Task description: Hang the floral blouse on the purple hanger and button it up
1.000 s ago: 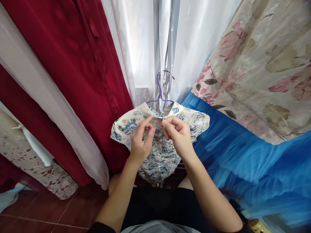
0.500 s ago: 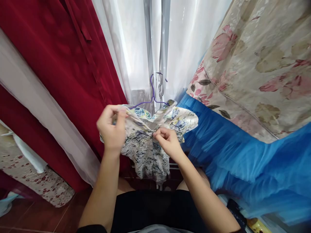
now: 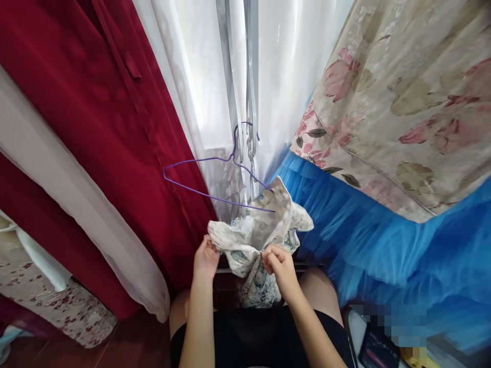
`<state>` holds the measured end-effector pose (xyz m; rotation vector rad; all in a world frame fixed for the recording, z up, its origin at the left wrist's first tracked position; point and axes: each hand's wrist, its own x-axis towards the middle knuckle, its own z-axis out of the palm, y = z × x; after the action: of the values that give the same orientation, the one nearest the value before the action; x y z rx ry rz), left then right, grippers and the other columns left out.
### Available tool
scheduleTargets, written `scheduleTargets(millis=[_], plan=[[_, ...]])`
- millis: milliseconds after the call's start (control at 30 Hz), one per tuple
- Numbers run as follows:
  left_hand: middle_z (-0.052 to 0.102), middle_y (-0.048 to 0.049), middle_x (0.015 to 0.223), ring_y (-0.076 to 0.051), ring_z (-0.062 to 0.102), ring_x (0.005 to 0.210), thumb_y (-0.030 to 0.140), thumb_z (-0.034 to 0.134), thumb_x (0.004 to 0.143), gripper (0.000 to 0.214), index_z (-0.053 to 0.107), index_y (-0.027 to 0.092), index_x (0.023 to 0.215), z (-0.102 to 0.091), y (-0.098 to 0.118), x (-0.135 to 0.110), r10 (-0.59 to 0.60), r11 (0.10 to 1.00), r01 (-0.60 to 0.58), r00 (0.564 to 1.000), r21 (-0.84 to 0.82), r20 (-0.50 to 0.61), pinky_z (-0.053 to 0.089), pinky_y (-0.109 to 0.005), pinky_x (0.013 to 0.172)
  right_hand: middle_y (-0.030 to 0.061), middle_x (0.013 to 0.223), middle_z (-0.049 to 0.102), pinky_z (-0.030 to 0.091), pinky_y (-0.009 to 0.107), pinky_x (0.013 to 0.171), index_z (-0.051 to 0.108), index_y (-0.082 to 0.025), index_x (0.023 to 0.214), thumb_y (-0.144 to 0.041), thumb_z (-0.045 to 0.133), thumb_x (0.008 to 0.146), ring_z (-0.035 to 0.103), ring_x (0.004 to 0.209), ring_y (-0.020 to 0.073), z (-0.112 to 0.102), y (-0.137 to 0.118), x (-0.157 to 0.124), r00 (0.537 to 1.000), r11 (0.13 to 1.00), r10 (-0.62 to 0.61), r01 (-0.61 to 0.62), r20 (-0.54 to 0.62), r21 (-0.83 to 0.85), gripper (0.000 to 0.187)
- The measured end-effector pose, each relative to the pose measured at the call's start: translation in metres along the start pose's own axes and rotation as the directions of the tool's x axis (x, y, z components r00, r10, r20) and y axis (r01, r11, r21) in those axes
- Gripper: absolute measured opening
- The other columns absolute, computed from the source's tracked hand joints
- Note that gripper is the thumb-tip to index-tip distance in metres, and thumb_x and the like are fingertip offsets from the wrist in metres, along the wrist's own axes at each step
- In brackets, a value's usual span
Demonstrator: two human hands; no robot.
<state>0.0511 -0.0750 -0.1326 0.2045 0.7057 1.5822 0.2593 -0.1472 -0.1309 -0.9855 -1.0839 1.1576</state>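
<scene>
A purple wire hanger [image 3: 199,196] hangs by its hook near grey straps. Its right end is inside a white floral blouse [image 3: 264,286]; its left end is bare, out of the cloth. My left hand [image 3: 206,259] is closed on the left shoulder edge of the blouse, below the bare hanger end. With curled fingers, my right hand [image 3: 279,265] pinches the blouse at the middle of its open neckline. The garment sags between both hands, and its right shoulder stays over the hanger.
Red curtain-like fabric [image 3: 153,168] hangs on the left, with white sheer cloth [image 3: 303,61] behind the hanger. To the right are a blue tulle skirt [image 3: 356,245] and a rose-printed cloth [image 3: 383,117]. A dark phone-like object [image 3: 378,347] lies at the lower right.
The left shoulder of the blouse has come off the hanger, baring its left end. Both hands have moved down and right with the cloth, the left one now lower.
</scene>
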Motion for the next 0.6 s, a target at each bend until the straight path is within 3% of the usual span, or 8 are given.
scheduleTargets(millis=[67, 133, 267, 300, 367, 433, 533, 600], plan=[[0.069, -0.0022, 0.075, -0.015, 0.068, 0.070, 0.017, 0.065, 0.093, 0.012, 0.064, 0.016, 0.081, -0.005, -0.012, -0.021, -0.050, 0.999, 0.050, 0.999, -0.012, 0.015, 0.053, -0.024, 0.070, -0.0068, 0.049, 0.034, 0.022, 0.026, 0.050, 0.041, -0.023, 0.058, -0.033, 0.052, 0.085, 0.028, 0.048, 0.0103, -0.015, 0.015, -0.010, 0.999, 0.999, 0.016, -0.018, -0.052, -0.039, 0.030], [0.070, -0.0028, 0.084, -0.017, 0.069, 0.079, 0.026, 0.071, 0.091, 0.012, 0.065, 0.018, 0.085, 0.000, -0.017, -0.045, -0.091, 0.996, 0.089, 0.984, 0.015, 0.157, 0.053, -0.026, 0.073, -0.0064, 0.050, 0.034, 0.022, 0.026, 0.050, 0.040, -0.023, 0.056, -0.031, 0.056, 0.083, 0.028, 0.049, 0.0105, -0.027, 0.019, -0.019, 0.998, 0.995, 0.039, -0.043, -0.054, -0.085, 0.032], [0.063, -0.0019, 0.078, -0.015, 0.059, 0.073, 0.043, 0.076, 0.088, 0.030, 0.062, 0.017, 0.079, 0.036, -0.024, -0.093, -0.142, 0.971, 0.011, 0.832, 0.241, 0.536, 0.047, -0.024, 0.068, 0.0000, 0.074, 0.057, 0.042, 0.028, 0.067, 0.062, -0.019, 0.076, -0.018, 0.064, 0.074, 0.050, 0.071, 0.0171, -0.035, -0.001, -0.030, 0.996, 0.985, -0.004, 0.020, 0.094, -0.169, 0.003], [0.063, -0.0022, 0.078, -0.014, 0.058, 0.072, 0.044, 0.075, 0.089, 0.031, 0.064, 0.017, 0.079, 0.046, -0.027, -0.103, -0.145, 0.947, -0.055, 0.805, 0.316, 0.576, 0.045, -0.023, 0.068, 0.0014, 0.084, 0.061, 0.046, 0.030, 0.077, 0.066, -0.020, 0.087, -0.016, 0.065, 0.072, 0.055, 0.082, 0.0198, -0.034, -0.009, -0.032, 0.988, 0.983, -0.028, 0.055, 0.154, -0.175, 0.016], [0.064, -0.0037, 0.081, -0.015, 0.059, 0.076, 0.042, 0.074, 0.090, 0.029, 0.068, 0.016, 0.081, 0.062, -0.036, -0.119, -0.116, 0.864, -0.217, 0.792, 0.455, 0.599, 0.046, -0.024, 0.071, 0.0026, 0.098, 0.065, 0.047, 0.033, 0.090, 0.068, -0.022, 0.102, -0.013, 0.066, 0.071, 0.057, 0.096, 0.0231, -0.030, -0.023, -0.037, 0.960, 0.984, -0.029, 0.077, 0.279, -0.162, 0.033], [0.067, -0.0056, 0.088, -0.017, 0.061, 0.083, 0.041, 0.071, 0.093, 0.025, 0.071, 0.016, 0.089, 0.070, -0.045, -0.126, -0.051, 0.750, -0.352, 0.813, 0.560, 0.580, 0.047, -0.026, 0.077, 0.0032, 0.098, 0.067, 0.049, 0.034, 0.089, 0.068, -0.021, 0.103, -0.017, 0.068, 0.076, 0.059, 0.095, 0.0237, -0.025, -0.031, -0.042, 0.932, 0.988, 0.048, 0.009, 0.359, -0.155, 0.028], [0.068, -0.0076, 0.109, -0.023, 0.061, 0.106, 0.044, 0.067, 0.095, 0.035, 0.068, 0.022, 0.123, 0.067, -0.054, -0.124, 0.019, 0.623, -0.457, 0.820, 0.635, 0.571, 0.045, -0.033, 0.098, 0.0049, 0.094, 0.069, 0.051, 0.035, 0.086, 0.069, -0.018, 0.096, -0.031, 0.068, 0.088, 0.062, 0.090, 0.0230, -0.022, -0.036, -0.050, 0.921, 0.983, 0.152, -0.104, 0.359, -0.151, 0.015], [0.064, -0.0089, 0.125, -0.027, 0.055, 0.124, 0.048, 0.066, 0.094, 0.054, 0.056, 0.026, 0.142, 0.057, -0.060, -0.118, -0.071, 0.584, -0.461, 0.791, 0.668, 0.608, 0.037, -0.038, 0.112, 0.0061, 0.099, 0.070, 0.052, 0.036, 0.089, 0.068, -0.018, 0.101, -0.040, 0.070, 0.090, 0.063, 0.093, 0.0237, -0.026, -0.039, -0.053, 0.934, 0.984, 0.169, -0.144, 0.314, -0.102, 0.025]])
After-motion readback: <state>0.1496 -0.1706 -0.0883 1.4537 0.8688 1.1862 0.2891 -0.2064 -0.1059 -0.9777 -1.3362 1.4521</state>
